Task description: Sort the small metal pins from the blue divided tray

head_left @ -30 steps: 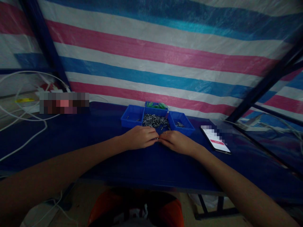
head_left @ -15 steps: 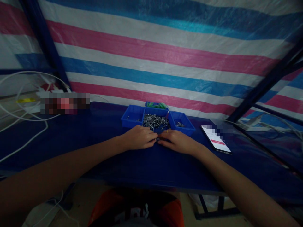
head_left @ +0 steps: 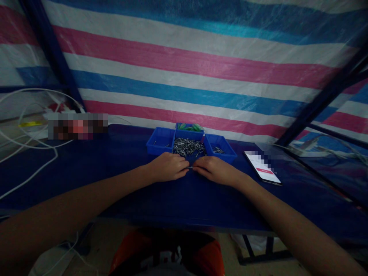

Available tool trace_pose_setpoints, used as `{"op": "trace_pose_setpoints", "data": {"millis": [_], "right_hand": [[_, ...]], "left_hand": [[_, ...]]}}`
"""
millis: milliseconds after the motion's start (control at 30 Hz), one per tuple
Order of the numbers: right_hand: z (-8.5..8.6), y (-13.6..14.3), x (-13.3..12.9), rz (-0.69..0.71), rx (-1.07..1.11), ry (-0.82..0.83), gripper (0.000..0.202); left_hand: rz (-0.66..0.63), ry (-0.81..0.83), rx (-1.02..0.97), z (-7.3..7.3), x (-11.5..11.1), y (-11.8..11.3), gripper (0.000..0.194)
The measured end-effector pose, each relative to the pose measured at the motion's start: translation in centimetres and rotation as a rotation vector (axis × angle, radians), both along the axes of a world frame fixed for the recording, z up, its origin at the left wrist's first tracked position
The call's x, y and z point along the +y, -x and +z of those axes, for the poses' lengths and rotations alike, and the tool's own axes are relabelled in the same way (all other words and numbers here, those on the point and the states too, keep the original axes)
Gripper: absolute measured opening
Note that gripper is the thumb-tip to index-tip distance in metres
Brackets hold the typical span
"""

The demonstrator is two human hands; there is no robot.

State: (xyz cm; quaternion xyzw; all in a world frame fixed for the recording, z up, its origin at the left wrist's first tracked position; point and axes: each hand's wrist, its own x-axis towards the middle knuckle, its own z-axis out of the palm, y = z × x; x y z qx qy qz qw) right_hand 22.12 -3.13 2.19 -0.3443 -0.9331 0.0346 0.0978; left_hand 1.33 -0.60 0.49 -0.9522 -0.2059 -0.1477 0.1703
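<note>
My left hand and my right hand face each other low over the blue table. Between their pinched fingertips is a small, thin metal piece, its ends hidden by the fingers. Just beyond the hands lies a pile of metal pieces. On the left of the pile stands a blue bin with a few pieces in it; on the right, another blue bin holds some more. A third bin behind the pile contains green items.
A phone with a lit screen lies on the right of the table. White cables run over the left side. Behind the table hangs a striped sheet, between blue metal posts.
The fingertips of my two hands are slightly farther apart, with more of the thin metal piece showing between them. The bins and the pile look the same.
</note>
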Motion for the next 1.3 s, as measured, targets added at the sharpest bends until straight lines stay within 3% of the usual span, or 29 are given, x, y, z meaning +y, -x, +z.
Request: {"op": "trace_pose_setpoints", "data": {"millis": [500,900,1300], "right_hand": [[0.22,-0.45,0.23,-0.034,-0.013,0.034,0.023],[-0.06,-0.55,0.36,-0.068,-0.004,-0.041,0.019],[-0.03,-0.52,0.29,-0.081,-0.009,0.000,0.019]], "left_hand": [[0.129,0.037,-0.030,0.11,0.04,-0.09,0.021],[0.040,0.010,-0.035,0.17,-0.01,0.08,0.023],[0.091,0.001,-0.039,0.19,0.06,0.10,0.018]]}}
